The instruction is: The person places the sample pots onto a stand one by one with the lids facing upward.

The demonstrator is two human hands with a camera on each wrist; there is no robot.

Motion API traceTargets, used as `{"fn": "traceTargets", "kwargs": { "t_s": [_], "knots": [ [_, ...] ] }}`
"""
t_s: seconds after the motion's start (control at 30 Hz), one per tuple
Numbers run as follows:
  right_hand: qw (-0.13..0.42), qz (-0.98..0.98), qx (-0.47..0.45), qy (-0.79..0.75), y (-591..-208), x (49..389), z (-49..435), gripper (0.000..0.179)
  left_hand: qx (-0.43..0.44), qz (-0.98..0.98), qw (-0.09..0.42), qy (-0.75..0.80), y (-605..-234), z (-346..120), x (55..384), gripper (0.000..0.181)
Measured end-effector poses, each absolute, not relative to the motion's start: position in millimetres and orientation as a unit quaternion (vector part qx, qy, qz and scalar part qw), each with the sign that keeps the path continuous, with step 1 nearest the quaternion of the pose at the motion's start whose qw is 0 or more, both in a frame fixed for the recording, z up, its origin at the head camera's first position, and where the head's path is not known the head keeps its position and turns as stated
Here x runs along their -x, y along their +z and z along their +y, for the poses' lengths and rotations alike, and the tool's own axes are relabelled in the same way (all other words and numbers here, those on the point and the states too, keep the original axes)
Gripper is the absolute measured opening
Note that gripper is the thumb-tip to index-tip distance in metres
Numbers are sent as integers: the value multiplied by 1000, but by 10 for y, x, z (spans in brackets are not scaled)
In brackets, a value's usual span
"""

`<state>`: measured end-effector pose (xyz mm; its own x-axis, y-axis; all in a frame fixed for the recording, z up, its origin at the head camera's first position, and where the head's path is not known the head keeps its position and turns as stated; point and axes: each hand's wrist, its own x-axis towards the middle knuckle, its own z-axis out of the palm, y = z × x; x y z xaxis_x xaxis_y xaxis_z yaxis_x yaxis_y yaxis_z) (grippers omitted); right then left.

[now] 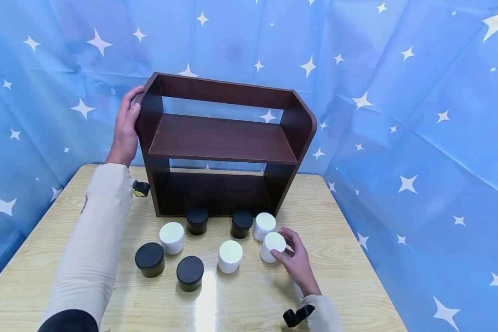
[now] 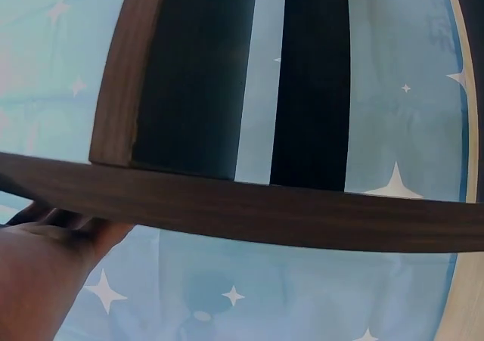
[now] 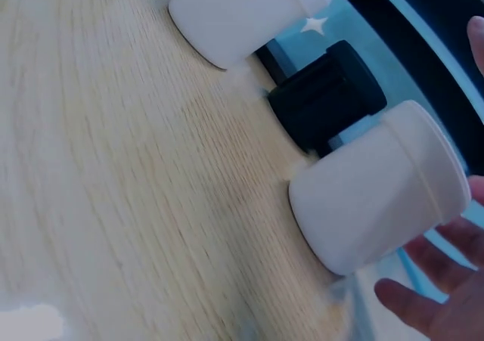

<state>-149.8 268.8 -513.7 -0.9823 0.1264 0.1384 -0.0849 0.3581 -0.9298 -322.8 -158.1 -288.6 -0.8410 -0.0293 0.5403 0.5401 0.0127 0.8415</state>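
Note:
A dark brown two-tier shelf (image 1: pixel 224 138) stands at the back of the wooden table. My left hand (image 1: pixel 125 131) rests against the upper outside of its left side panel, with the fingertips at the panel's edge. In the left wrist view, that panel (image 2: pixel 302 224) partly hides the fingers. My right hand (image 1: pixel 297 263) is around the right side of a white lidded jar (image 1: pixel 272 247), which stands upright on the table. In the right wrist view, the fingers are spread beside this jar (image 3: pixel 378 193), and the thumb shows apart from it.
Beside that jar stands another white jar (image 1: pixel 264 226). Two black jars (image 1: pixel 197 220) (image 1: pixel 241 224) sit at the shelf's front edge. Nearer are white jars (image 1: pixel 172 238) (image 1: pixel 230 256) and black jars (image 1: pixel 150 259) (image 1: pixel 190 273). A blue star-patterned cloth (image 1: pixel 398 115) hangs behind the table (image 1: pixel 336 258).

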Motion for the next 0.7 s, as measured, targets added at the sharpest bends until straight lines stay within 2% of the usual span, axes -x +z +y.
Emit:
{"fn": "traceTargets", "kwargs": {
  "t_s": [0.37,0.7],
  "knots": [
    [98,-812,35,575,-5195,1508,2603,77,192,-650,207,-706,-2971,-1614,3403,49],
    [114,-781,59,611,-5245,1506,2514,77,193,-638,206,-716,-2985,-1627,3414,48]
  ]
}}
